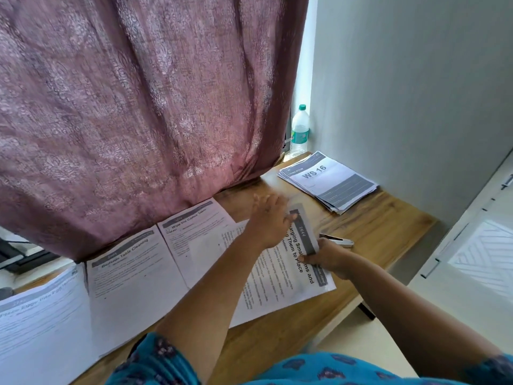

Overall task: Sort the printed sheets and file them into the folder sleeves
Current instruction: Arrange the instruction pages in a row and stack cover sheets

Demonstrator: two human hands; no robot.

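Several printed sheets lie in a row on the wooden table (383,234): "Place Eggs" (41,320) at the left, "Bedside Table Cleaning" (133,287), "Wipe the Coffee Table Clean" (194,240), and a sheet about charging small items (280,284) on the right. My right hand (330,258) pinches the top edge of that right sheet. My left hand (270,218) rests flat on the same sheet, fingers spread. A stack headed "WS 16" (327,182) lies at the far right corner. No folder is visible.
A stapler (337,240) lies just right of my right hand. A plastic water bottle (299,132) stands in the back corner by the wall. A mauve curtain (144,107) hangs down onto the table's back edge. The table's right edge drops to the floor.
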